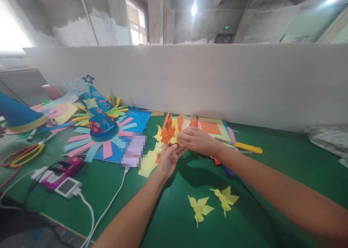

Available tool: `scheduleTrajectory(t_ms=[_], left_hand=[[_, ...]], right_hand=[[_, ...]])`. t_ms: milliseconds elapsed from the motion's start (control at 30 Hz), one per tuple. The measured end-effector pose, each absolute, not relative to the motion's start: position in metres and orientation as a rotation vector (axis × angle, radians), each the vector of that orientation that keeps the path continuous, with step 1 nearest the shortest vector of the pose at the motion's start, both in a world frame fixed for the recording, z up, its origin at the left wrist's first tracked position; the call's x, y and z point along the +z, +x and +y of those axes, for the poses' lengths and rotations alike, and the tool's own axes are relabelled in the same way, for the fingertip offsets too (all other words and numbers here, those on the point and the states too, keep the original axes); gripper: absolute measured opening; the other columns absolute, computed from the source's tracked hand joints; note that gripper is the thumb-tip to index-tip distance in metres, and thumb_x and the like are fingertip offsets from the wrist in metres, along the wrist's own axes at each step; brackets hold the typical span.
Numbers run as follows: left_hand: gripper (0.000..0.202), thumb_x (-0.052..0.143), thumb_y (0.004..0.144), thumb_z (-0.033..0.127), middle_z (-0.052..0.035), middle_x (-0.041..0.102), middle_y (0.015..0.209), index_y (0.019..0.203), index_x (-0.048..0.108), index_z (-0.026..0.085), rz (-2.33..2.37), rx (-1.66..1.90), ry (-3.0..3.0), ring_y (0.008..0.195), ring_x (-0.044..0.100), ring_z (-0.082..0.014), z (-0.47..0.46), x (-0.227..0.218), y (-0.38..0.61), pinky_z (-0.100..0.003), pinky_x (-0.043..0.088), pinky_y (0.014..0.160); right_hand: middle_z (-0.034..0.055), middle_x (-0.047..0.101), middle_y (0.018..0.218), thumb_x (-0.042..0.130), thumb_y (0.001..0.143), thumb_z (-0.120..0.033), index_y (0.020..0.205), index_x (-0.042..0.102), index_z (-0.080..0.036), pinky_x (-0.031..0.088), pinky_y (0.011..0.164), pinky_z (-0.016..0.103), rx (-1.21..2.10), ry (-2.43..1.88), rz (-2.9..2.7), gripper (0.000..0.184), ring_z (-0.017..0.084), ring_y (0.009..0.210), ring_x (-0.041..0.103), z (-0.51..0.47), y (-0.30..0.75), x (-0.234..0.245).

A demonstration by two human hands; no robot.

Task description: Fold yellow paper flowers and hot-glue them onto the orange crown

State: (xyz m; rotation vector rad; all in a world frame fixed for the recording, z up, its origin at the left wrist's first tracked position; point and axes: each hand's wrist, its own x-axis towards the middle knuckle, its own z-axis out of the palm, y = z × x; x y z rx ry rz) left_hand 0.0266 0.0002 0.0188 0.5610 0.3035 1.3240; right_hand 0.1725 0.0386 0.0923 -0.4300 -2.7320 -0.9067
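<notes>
Both hands meet above the green table (174, 219) around an orange folded paper piece (169, 130) with pointed tips. My left hand (168, 161) cups it from below, fingers curled onto its underside. From the right, my right hand (196, 140) pinches its edge with closed fingers. Small yellow paper bits cling to the orange piece's left side. Two yellow folded paper figures (199, 209) (225, 197) lie on the table nearer me.
A blue decorated paper cone (99, 117) stands on coloured paper strips at left. Yellow-handled cutter (244, 146), paper sheets (212, 128), scissors (21, 154), a purple device (63, 170) with white cables, and a white partition wall (217, 81) behind.
</notes>
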Motion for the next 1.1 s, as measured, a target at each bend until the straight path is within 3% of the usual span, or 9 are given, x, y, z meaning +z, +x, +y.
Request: scheduleTrajectory(t_ms=[267, 500, 900, 1100], left_hand=[[0.037, 0.07, 0.072, 0.02, -0.0035, 0.066, 0.11, 0.107, 0.058, 0.023, 0.416, 1.379, 0.599, 0.098, 0.064, -0.0189, 0.004, 0.014, 0.03, -0.042, 0.044, 0.095], [0.022, 0.074, 0.068, 0.022, -0.0039, 0.071, 0.084, 0.087, 0.065, 0.014, 0.482, 1.386, 0.572, 0.088, 0.066, -0.0177, 0.006, 0.01, 0.029, -0.038, 0.049, 0.09], [0.026, 0.076, 0.064, 0.019, -0.0008, 0.07, 0.079, 0.087, 0.066, 0.013, 0.481, 1.401, 0.54, 0.076, 0.064, -0.0097, 0.008, 0.014, 0.029, -0.025, 0.048, 0.084], [0.024, 0.077, 0.063, 0.02, 0.0001, 0.068, 0.075, 0.083, 0.065, 0.012, 0.498, 1.421, 0.527, 0.071, 0.063, -0.0083, 0.011, 0.008, 0.029, -0.024, 0.048, 0.082]], right_hand=[[0.0084, 0.066, 0.091, 0.043, 0.09, -0.01, 0.088, 0.065, -0.013, 0.039, 0.07, 0.032, -0.969, -0.376, -2.68, 0.023, 0.017, 0.08, 0.053, 0.035, 0.17, 0.092], [0.0064, 0.067, 0.093, 0.041, 0.091, -0.011, 0.087, 0.066, -0.014, 0.038, 0.071, 0.031, -0.967, -0.361, -2.615, 0.025, 0.017, 0.079, 0.053, 0.033, 0.168, 0.094], [0.0058, 0.068, 0.09, 0.041, 0.092, -0.012, 0.09, 0.067, -0.013, 0.04, 0.073, 0.031, -0.924, -0.382, -2.579, 0.026, 0.017, 0.08, 0.053, 0.03, 0.166, 0.096], [0.0073, 0.068, 0.094, 0.04, 0.092, -0.012, 0.093, 0.067, -0.013, 0.041, 0.075, 0.031, -0.928, -0.398, -2.614, 0.027, 0.018, 0.083, 0.054, 0.031, 0.167, 0.093]])
